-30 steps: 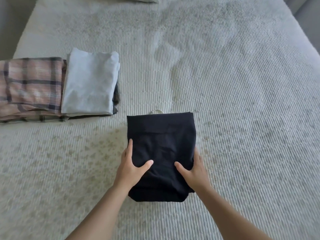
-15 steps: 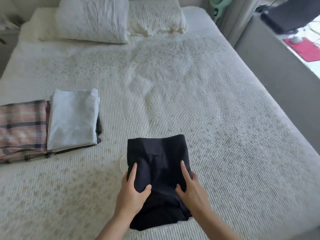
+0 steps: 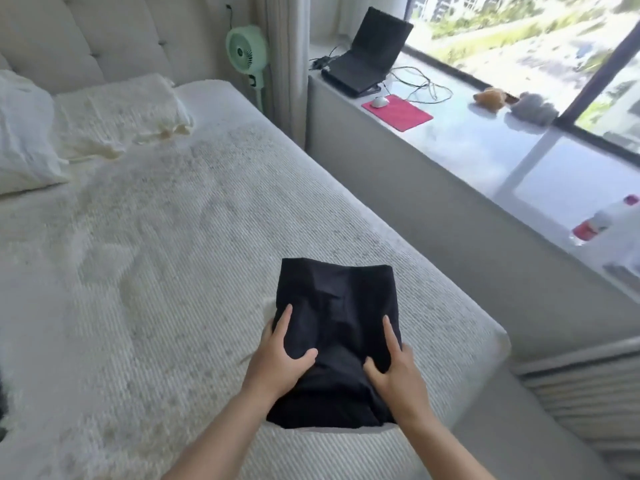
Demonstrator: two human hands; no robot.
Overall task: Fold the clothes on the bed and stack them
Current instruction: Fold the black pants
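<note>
Both hands, left hand (image 3: 277, 360) and right hand (image 3: 394, 372), grip the folded black garment (image 3: 337, 327), whose long axis runs away beyond the fingers (image 3: 388, 336).

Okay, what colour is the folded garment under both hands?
Black, plain, in the head view: folded garment.

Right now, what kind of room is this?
Most likely a bedroom: a bed with pillows and a tufted headboard. The window ledge holds a laptop, so it doubles as a desk.

The wide bed with a cream ribbed cover (image 3: 173, 254) carries a folded black cloth garment (image 3: 337, 317) near its foot; beyond the garment, toward the headboard, lie two white pillows (image 3: 24, 140).
</note>
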